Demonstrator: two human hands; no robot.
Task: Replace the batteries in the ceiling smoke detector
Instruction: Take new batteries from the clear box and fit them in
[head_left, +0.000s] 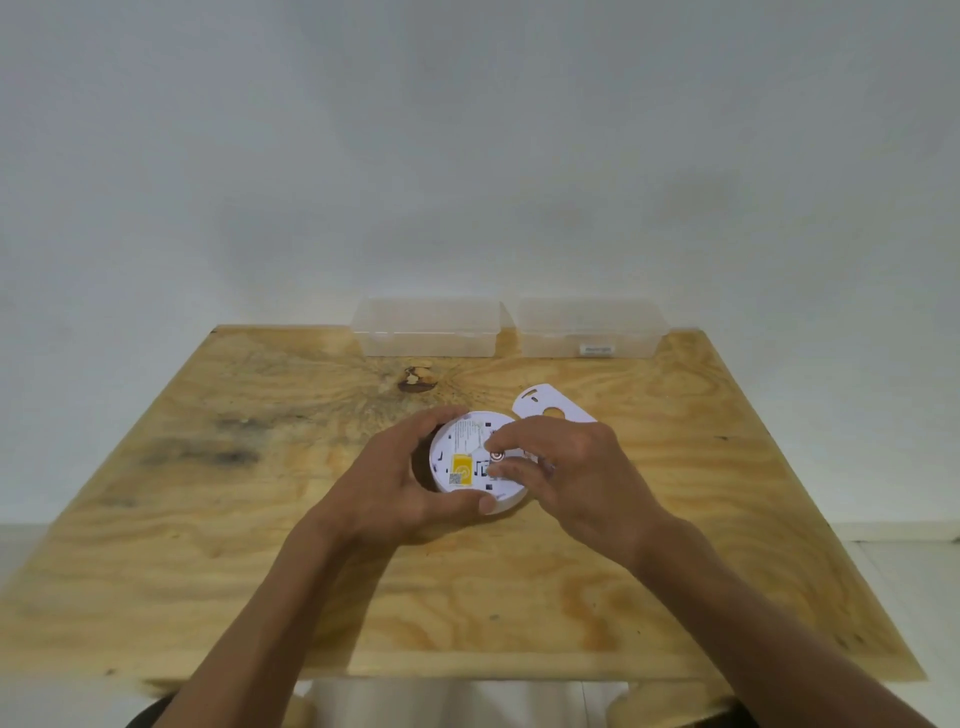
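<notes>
Head view: smoke detector is held back-side up at the middle of a plywood table. Left hand is clamped around its rim; right hand fingertips are pressed on its back, nothing gripped. White mounting plate lies just behind. 2 clear plastic boxes are set along the far edge against a plain white wall.
</notes>
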